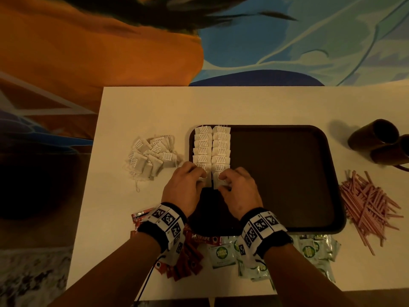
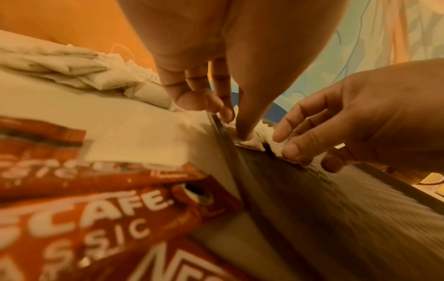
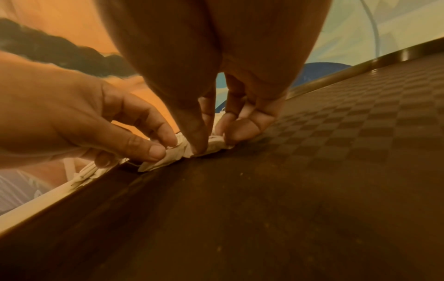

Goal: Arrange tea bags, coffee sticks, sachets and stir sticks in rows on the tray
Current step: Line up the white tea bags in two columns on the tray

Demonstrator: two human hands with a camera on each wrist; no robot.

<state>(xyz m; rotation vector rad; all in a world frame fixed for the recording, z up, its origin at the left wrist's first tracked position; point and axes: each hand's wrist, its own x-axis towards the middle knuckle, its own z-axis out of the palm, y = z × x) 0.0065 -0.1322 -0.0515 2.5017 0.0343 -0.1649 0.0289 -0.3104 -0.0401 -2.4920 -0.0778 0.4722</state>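
A dark brown tray (image 1: 287, 173) holds two columns of white tea bags (image 1: 212, 149) along its left side. At the near end of the left column, my left hand (image 1: 202, 178) pinches a tea bag (image 1: 207, 183) against the tray floor. Beside it, my right hand (image 1: 221, 181) pinches another tea bag (image 1: 218, 184) at the near end of the right column. In the left wrist view my left hand (image 2: 236, 127) has its thumb down on the bag (image 2: 252, 142). The right wrist view shows my right hand (image 3: 213, 142) with thumb and fingers on its bag (image 3: 216, 146).
A loose pile of tea bags (image 1: 152, 158) lies left of the tray. Red coffee sticks (image 1: 188, 247) and green sachets (image 1: 314, 249) lie along the near table edge. Pink stir sticks (image 1: 367, 202) are heaped at right, with dark cups (image 1: 380, 140) behind them.
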